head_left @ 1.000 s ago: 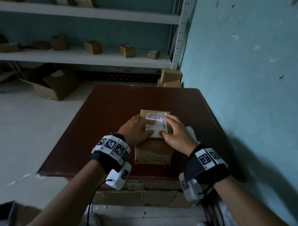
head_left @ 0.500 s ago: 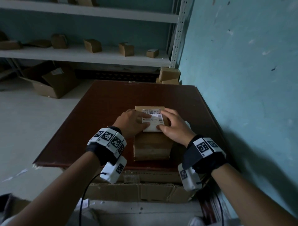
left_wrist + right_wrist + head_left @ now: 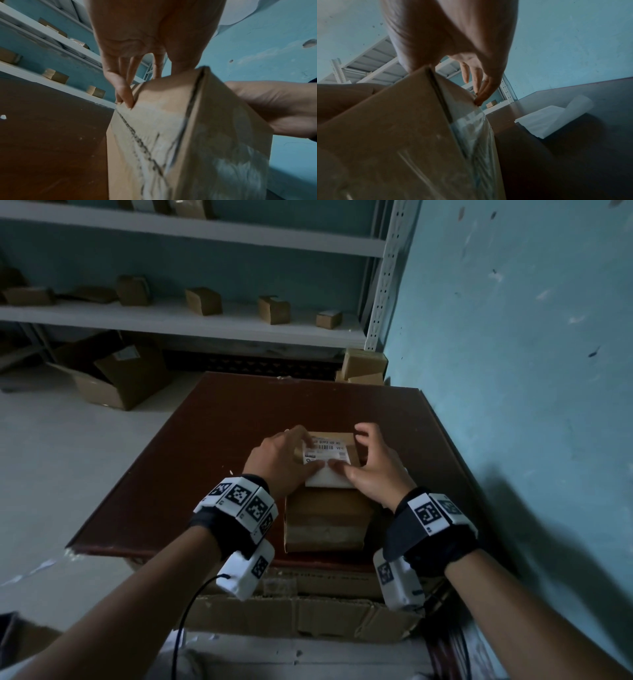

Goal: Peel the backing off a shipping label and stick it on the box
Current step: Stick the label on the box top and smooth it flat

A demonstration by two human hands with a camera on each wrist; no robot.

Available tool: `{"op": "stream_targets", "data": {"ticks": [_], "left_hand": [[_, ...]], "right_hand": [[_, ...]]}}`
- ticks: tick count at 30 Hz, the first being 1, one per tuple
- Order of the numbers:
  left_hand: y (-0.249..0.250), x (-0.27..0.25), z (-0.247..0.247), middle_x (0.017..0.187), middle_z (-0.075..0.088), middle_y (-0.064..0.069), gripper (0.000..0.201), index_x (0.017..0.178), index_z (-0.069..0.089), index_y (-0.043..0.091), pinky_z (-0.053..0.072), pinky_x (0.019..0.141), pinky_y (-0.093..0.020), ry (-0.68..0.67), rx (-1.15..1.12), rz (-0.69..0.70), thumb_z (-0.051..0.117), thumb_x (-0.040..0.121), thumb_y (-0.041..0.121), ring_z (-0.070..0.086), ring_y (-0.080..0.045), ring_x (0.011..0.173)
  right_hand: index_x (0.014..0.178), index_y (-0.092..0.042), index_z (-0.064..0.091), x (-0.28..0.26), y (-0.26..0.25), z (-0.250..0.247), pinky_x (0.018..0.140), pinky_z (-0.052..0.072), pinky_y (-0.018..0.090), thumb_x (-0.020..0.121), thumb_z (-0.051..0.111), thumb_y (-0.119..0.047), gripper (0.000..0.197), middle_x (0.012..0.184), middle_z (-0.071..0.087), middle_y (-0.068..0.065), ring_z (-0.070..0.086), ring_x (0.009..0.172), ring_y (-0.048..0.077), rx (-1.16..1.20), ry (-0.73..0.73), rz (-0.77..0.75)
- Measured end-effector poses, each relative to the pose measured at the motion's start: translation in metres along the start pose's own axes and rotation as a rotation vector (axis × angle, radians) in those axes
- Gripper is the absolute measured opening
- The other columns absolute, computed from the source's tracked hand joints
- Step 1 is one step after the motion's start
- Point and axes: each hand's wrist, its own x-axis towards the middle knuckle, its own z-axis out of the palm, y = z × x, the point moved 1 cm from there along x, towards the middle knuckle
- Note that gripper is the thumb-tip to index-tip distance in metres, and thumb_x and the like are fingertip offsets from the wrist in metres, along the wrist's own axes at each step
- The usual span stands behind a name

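A brown cardboard box point(image 3: 325, 518) stands near the front of the dark red table point(image 3: 239, 419). A white shipping label point(image 3: 327, 457) with a barcode lies flat on its top. My left hand point(image 3: 291, 453) and right hand point(image 3: 368, 460) sit on either side, and both thumbs press the label's near middle. In the left wrist view the left hand's fingers point(image 3: 123, 94) reach straight down the box's point(image 3: 171, 135) left edge. In the right wrist view the right hand's fingers point(image 3: 481, 88) hang relaxed, with the little finger touching the right edge of the box point(image 3: 393, 135). The peeled backing sheet point(image 3: 553, 119) lies curled on the table to the right.
A blue wall point(image 3: 513, 371) runs close along the table's right side. White shelves behind hold several small boxes point(image 3: 203, 301). An open carton point(image 3: 113, 378) lies on the floor at the left. Stacked boxes point(image 3: 364, 364) stand past the far right corner. Flattened cardboard point(image 3: 308, 614) lies under the near edge.
My thumbs have slid together onto the label's near middle. The right hand's fingers have lifted off the label and spread toward the box's right edge. The left fingers moved to the far left corner.
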Motion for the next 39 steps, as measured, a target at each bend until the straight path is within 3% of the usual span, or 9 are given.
{"op": "stream_targets", "data": {"ticks": [2,7,10,14,18,23,35,39], "left_hand": [[-0.002,0.003,0.001,0.120,0.065,0.000,0.046,0.115,0.048,0.026,0.054,0.081,-0.037,0.007,-0.003,-0.030,0.072,0.084,0.050,0.066,-0.022,0.097],[-0.007,0.009,0.006,0.117,0.065,-0.005,0.065,0.119,0.038,0.022,0.054,0.081,-0.039,0.031,-0.033,-0.103,0.074,0.079,0.058,0.066,-0.026,0.097],[-0.011,0.013,0.008,0.129,0.062,-0.006,0.079,0.136,0.034,0.021,0.051,0.087,-0.038,0.027,-0.045,-0.102,0.072,0.079,0.059,0.064,-0.027,0.108],[-0.015,0.015,0.011,0.145,0.053,-0.005,0.091,0.152,0.028,0.019,0.046,0.101,-0.039,0.002,-0.063,-0.116,0.069,0.082,0.060,0.055,-0.026,0.128],[-0.019,0.017,0.013,0.152,0.045,-0.004,0.093,0.154,0.030,0.018,0.042,0.108,-0.039,0.015,-0.057,-0.109,0.068,0.082,0.062,0.047,-0.023,0.136],[-0.021,0.021,0.015,0.150,0.043,-0.003,0.089,0.152,0.036,0.016,0.043,0.107,-0.039,0.032,-0.035,-0.088,0.065,0.083,0.064,0.048,-0.022,0.132],[-0.020,0.023,0.015,0.136,0.050,0.000,0.079,0.141,0.045,0.018,0.045,0.092,-0.033,0.059,0.006,-0.085,0.066,0.081,0.066,0.055,-0.020,0.118],[-0.019,0.022,0.014,0.135,0.050,0.001,0.077,0.140,0.047,0.019,0.046,0.093,-0.034,0.059,0.002,-0.091,0.067,0.081,0.065,0.056,-0.019,0.116]], "right_hand": [[0.153,-0.022,0.030,0.002,0.000,0.001,0.095,0.032,0.021,0.085,0.076,-0.045,0.085,0.153,0.046,0.002,0.046,0.136,0.019,0.001,-0.007,0.023],[0.152,-0.019,0.037,0.005,-0.001,0.002,0.096,0.036,0.022,0.086,0.072,-0.052,0.082,0.149,0.050,0.001,0.048,0.134,0.019,-0.059,-0.001,0.034],[0.155,-0.019,0.035,0.009,0.000,0.004,0.109,0.036,0.030,0.085,0.071,-0.055,0.087,0.155,0.044,0.002,0.043,0.140,0.020,-0.063,-0.009,0.050],[0.157,-0.020,0.031,0.013,0.004,0.005,0.108,0.034,0.029,0.087,0.071,-0.050,0.086,0.156,0.042,0.000,0.041,0.141,0.019,-0.013,-0.033,0.068],[0.157,-0.023,0.030,0.015,0.006,0.006,0.115,0.034,0.035,0.086,0.071,-0.050,0.086,0.158,0.038,-0.001,0.037,0.143,0.019,-0.008,-0.019,0.072],[0.156,-0.022,0.032,0.018,0.009,0.009,0.116,0.034,0.037,0.086,0.071,-0.052,0.085,0.158,0.036,0.000,0.035,0.144,0.020,-0.032,0.002,0.059],[0.145,-0.020,0.045,0.019,0.009,0.012,0.099,0.039,0.028,0.086,0.071,-0.050,0.071,0.142,0.049,-0.001,0.047,0.130,0.018,-0.073,0.069,0.022],[0.141,-0.019,0.047,0.019,0.009,0.012,0.098,0.040,0.028,0.086,0.071,-0.049,0.067,0.139,0.050,-0.001,0.048,0.128,0.017,-0.082,0.085,0.008]]}}
